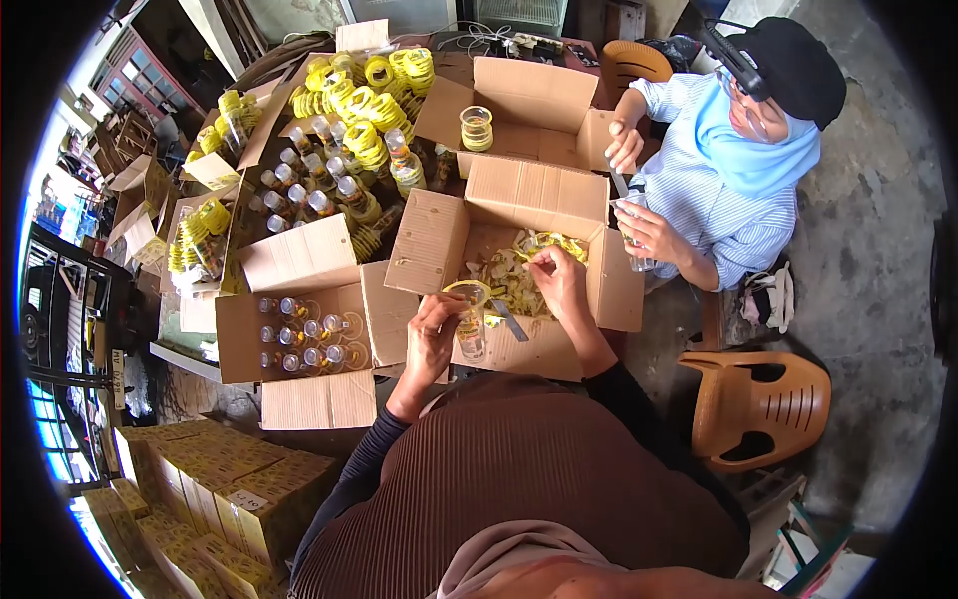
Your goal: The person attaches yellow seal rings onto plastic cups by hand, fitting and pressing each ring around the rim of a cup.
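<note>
My left hand (pixel 432 334) is closed around the side of a clear plastic cup (pixel 472 344), which has a yellow ring at its wide top and a printed label. It is held over the near edge of an open cardboard box (pixel 424 245). My right hand (pixel 561 285) hovers over the same box with its fingers pinched together; whatever is between the fingertips is too small to make out. Under the hands, yellow and translucent plastic scraps (pixel 514 275) fill the box bottom. A flat grey blade-like strip (pixel 510 321) lies beside the cup.
A smaller box (pixel 239 339) at left holds several capped clear cups (pixel 289 334). Behind it stand stacks of yellow-ringed cups (pixel 364 100). Across the table, a co-worker (pixel 738 170) handles another clear cup (pixel 639 240). An orange plastic chair (pixel 763 409) stands at right.
</note>
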`<state>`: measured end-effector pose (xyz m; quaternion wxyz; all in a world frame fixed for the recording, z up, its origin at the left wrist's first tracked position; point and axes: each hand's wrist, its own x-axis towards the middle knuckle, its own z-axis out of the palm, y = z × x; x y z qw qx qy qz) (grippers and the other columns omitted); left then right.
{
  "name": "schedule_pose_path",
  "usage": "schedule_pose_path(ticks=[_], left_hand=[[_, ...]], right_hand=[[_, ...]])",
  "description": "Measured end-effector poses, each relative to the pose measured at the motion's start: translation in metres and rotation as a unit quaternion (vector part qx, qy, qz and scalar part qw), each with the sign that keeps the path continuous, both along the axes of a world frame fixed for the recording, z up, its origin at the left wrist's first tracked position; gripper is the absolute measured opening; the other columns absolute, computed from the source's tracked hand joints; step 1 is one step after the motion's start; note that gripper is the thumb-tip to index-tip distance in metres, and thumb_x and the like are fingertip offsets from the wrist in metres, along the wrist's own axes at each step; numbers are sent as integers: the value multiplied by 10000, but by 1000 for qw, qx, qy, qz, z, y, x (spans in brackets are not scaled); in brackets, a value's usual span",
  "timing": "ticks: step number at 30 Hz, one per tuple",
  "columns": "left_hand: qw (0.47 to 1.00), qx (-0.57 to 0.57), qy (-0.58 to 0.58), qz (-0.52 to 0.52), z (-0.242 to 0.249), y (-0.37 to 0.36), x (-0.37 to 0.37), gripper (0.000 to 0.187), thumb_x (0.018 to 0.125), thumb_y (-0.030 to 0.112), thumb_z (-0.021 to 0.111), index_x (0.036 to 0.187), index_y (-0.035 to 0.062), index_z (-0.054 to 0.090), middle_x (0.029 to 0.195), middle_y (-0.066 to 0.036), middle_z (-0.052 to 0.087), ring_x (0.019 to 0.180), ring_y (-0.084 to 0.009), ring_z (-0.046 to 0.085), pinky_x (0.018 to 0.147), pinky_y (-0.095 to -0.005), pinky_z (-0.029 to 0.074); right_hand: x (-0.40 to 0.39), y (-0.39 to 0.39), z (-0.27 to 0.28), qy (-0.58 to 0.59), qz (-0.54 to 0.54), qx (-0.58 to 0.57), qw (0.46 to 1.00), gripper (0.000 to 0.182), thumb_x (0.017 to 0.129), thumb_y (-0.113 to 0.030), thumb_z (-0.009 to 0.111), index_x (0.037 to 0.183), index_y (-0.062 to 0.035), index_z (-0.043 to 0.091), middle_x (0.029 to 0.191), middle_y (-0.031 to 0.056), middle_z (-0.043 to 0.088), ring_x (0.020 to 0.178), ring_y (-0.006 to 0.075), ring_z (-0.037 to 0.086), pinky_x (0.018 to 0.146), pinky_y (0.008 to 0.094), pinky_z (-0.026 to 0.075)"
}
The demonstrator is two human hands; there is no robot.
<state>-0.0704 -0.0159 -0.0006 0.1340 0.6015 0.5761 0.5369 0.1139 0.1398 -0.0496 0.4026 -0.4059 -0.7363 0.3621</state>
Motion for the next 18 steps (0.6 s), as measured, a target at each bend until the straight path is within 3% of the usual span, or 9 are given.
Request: schedule_pose_path(ticks=[3, 6, 7, 11, 13, 17, 18], left_hand=[[999, -22, -35, 5, -2, 4, -3, 114, 841, -72, 630, 932, -4, 630, 920, -139, 651, 863, -274, 639, 769, -343, 509], [994, -51, -91, 13, -10, 8, -5, 62, 877, -37, 621, 935, -14, 628, 918, -138, 648, 824, -237, 635, 753, -321, 508], [991, -62, -119, 14, -10, 11, -5, 43, 897, -16, 618, 938, -20, 628, 908, -134, 645, 805, -204, 630, 738, -304, 507], [986, -79, -147, 14, -1, 17, -3, 54, 913, 18, 624, 947, -24, 632, 868, -112, 640, 796, -135, 605, 686, -272, 495], [983, -75, -164, -9, -5, 22, -4, 82, 919, 46, 636, 958, -26, 634, 844, -85, 633, 796, -92, 584, 646, -254, 480], [975, -117, -189, -4, -10, 27, -5, 81, 906, 59, 658, 940, -14, 649, 844, -81, 641, 765, -124, 596, 645, -274, 480], [984, -98, -145, -7, -6, 29, -5, 76, 892, 60, 672, 929, -5, 660, 841, -85, 644, 758, -144, 603, 653, -287, 484]], right_hand=[[-7, 0, 3, -40, -7, 114, 993, 205, 814, 78, 601, 984, -30, 641, 901, 142, 668, 817, 298, 657, 741, 345, 531], [-9, -7, 11, -16, 38, 153, 987, 276, 823, 91, 581, 1061, -34, 642, 982, 150, 660, 859, 287, 652, 726, 355, 523], [-9, -15, 29, -4, 84, 86, 993, 310, 834, 77, 593, 1114, -48, 642, 1022, 148, 648, 863, 282, 643, 727, 352, 522], [-18, -32, 63, 58, 190, 62, 978, 218, 836, -41, 704, 1047, -17, 652, 922, 101, 614, 805, 219, 631, 653, 313, 515], [-22, -33, 63, 47, 184, 86, 978, 164, 827, -15, 698, 981, -16, 643, 908, 106, 617, 794, 246, 628, 668, 337, 511], [-21, -30, 60, 27, 176, 122, 976, 134, 820, 11, 685, 935, -11, 620, 883, 113, 613, 786, 279, 619, 686, 356, 507], [-21, -30, 59, 27, 175, 121, 977, 134, 820, 11, 685, 935, -11, 620, 883, 113, 613, 786, 279, 619, 686, 356, 507]])
